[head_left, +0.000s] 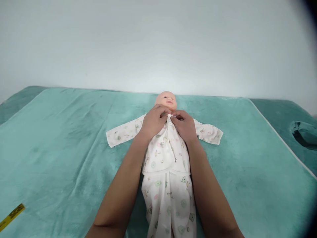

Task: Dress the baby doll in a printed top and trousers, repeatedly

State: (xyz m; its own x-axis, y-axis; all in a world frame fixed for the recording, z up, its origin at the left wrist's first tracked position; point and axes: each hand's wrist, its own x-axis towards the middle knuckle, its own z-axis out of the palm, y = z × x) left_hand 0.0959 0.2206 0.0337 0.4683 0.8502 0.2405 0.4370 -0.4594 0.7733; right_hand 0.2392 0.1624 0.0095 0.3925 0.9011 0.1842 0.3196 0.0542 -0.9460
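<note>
A baby doll [166, 99] lies on its back on a teal blanket [61, 142], head away from me. It wears a white patterned shirt [163, 150] and matching trousers [168, 205], with both sleeves spread out sideways. My left hand [153, 121] and my right hand [184, 125] rest on the doll's upper chest just below its chin. Both have their fingers closed, pinching the shirt's front edges together at the collar. What is between the fingertips is too small to make out.
The blanket covers a wide flat bed against a pale wall [158, 43]. A yellow strip [11, 216], perhaps a tape measure, lies at the near left edge. A dark teal bundle of cloth [305, 134] sits at the far right.
</note>
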